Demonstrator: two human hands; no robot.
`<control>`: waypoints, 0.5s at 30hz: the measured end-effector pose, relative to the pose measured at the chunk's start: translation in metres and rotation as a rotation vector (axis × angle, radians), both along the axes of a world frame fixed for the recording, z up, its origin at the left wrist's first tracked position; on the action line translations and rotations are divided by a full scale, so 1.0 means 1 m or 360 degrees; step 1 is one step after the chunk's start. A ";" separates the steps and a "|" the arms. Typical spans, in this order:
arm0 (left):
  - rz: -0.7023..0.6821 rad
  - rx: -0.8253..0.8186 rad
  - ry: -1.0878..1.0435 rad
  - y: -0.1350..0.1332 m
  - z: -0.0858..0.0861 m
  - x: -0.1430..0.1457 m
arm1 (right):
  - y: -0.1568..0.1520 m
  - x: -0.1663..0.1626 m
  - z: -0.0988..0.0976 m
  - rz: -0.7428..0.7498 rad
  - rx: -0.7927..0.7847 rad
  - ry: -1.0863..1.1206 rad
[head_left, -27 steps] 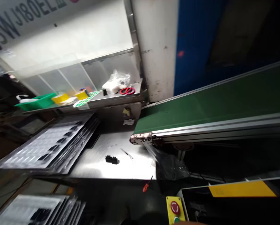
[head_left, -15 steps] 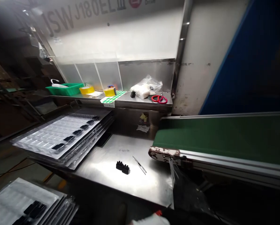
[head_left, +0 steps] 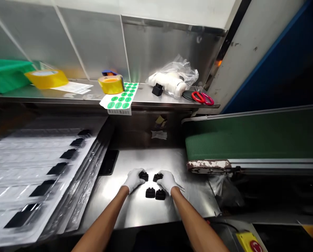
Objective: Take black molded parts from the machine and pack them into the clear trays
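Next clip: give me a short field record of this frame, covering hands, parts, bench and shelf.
left hand: gloved left hand grips a black plastic part
right hand: gloved right hand grips another black part
loose parts: two black parts lie on the steel bench between the hands
left side: clear blister trays, some pockets filled
right side: green conveyor belt
shelf: yellow tape roll, green sticker sheet, red scissors

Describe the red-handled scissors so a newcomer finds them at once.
Start at the steel shelf above the worktable and follow it to its right end. The scissors lie there, right of the clear plastic bag; nothing else on the shelf is red.
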State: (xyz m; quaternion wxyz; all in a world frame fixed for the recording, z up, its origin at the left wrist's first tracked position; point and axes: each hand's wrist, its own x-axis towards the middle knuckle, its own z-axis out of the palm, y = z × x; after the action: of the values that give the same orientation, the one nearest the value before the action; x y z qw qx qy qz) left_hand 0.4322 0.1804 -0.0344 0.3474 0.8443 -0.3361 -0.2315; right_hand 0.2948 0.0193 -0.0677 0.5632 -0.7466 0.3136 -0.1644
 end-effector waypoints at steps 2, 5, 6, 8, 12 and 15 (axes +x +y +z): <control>0.0066 -0.0110 -0.0014 0.015 -0.008 -0.002 | 0.004 -0.008 -0.008 -0.0070 0.0019 0.0010; 0.0212 -0.0230 0.0070 0.038 -0.020 -0.021 | 0.021 -0.040 -0.019 -0.0215 0.0072 -0.0023; 0.0222 -0.0259 0.0121 0.042 -0.024 -0.030 | 0.029 -0.050 -0.022 -0.0252 0.0096 -0.0038; 0.0170 -0.0328 0.0221 0.042 -0.035 -0.050 | 0.044 -0.063 -0.027 -0.0281 0.0141 -0.0084; 0.0074 -0.0450 0.0485 0.018 -0.043 -0.071 | 0.060 -0.062 -0.027 -0.0343 0.0312 -0.0195; 0.0048 -0.0504 0.0868 0.000 -0.028 -0.072 | 0.054 -0.067 -0.010 -0.0435 0.0666 -0.0293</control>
State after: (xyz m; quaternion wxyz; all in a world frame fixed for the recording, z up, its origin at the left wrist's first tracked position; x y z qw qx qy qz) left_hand 0.3598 0.1800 -0.0629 0.5553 0.6912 -0.2499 -0.3891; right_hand 0.2280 0.0731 -0.0778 0.7041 -0.5465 0.3861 -0.2377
